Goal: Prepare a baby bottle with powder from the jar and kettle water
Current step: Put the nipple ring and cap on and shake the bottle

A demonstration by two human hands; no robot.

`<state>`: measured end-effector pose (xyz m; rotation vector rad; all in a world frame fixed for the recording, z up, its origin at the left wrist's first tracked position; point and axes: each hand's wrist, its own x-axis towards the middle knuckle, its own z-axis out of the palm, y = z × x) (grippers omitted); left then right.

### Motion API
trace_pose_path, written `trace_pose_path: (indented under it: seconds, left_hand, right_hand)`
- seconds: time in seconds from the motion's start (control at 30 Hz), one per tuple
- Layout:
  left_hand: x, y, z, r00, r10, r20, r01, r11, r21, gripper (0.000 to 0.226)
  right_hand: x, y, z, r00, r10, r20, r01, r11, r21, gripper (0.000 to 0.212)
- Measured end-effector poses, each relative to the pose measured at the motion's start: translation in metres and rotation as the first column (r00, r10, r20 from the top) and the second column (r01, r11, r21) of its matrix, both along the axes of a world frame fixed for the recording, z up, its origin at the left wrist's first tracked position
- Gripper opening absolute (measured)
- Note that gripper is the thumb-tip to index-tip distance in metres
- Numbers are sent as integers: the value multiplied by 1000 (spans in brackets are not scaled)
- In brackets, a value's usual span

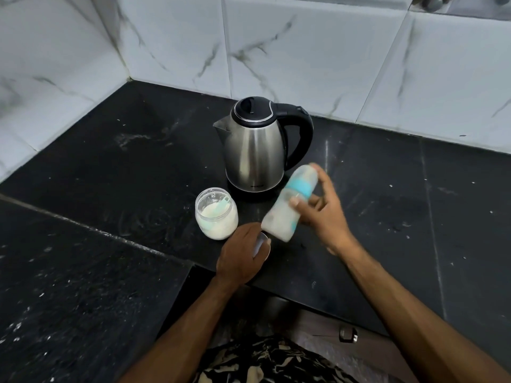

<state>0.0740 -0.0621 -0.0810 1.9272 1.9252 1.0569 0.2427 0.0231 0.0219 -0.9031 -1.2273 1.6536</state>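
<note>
Right hand [320, 214] grips the baby bottle [287, 205], thumb across the front, fingers curled behind. Bottle is off the worktop [414, 217], tilted, capped end up toward the kettle [255, 145], base low toward the front edge. It reads blurred and holds a milky white fill; judged to be mid-shake, mixing.

Left hand [243, 255] rests near the front edge of the worktop, fingers curled over a pale round lid [261, 246], probably the jar's. How firmly it holds the lid I cannot tell.

Jar [216, 214] stands open on the worktop, just left of the bottle's base and in front of the kettle, powder inside with a pale blue scoop [221, 207] lying in it. Kettle sits further back toward the wall, lid down, spout to the left.

Risks from here:
- Bottle base swings just beside the open jar; a wide stroke could clip its rim and tip powder across the worktop.
- If the blue collar [300, 189] is not screwed tight, shaking could spray or leak liquid onto the hand, and drops could land in the uncovered powder and clump it.
- Kettle water may be hot; a leak would scald.
- A wet grip could let the bottle slip toward the front edge and the floor.
- Jar open longer than needed; lid wants to go on soon.
</note>
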Motion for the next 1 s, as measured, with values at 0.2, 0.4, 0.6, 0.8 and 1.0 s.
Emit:
trace_pose_path:
  seconds: [0.2,0.4,0.6,0.8,1.0]
  left_hand:
    - [-1,0,-4,1000,-13,10,13,1000,10,33]
    - [-1,0,-3,1000,-8,8,8,1000,2,34]
    - [1,-1,0,999,-23,34,23,1000,21,37]
    - [-1,0,-6,1000,5,12,-5,1000,0,39]
    - [2,-1,2,999,-27,25,25,997,77,36]
  right_hand:
    - [-1,-6,-7,997,72,26,-72,997,4,85]
    - [0,7,0,997,-60,-45,59,998,-24,80]
    - [-1,-6,-5,989,137,54,-138,990,0,82]
    - [1,10,3,986,-136,-102,131,990,-54,82]
    - [-2,-15,-17,971,209,116,-212,977,16,90]
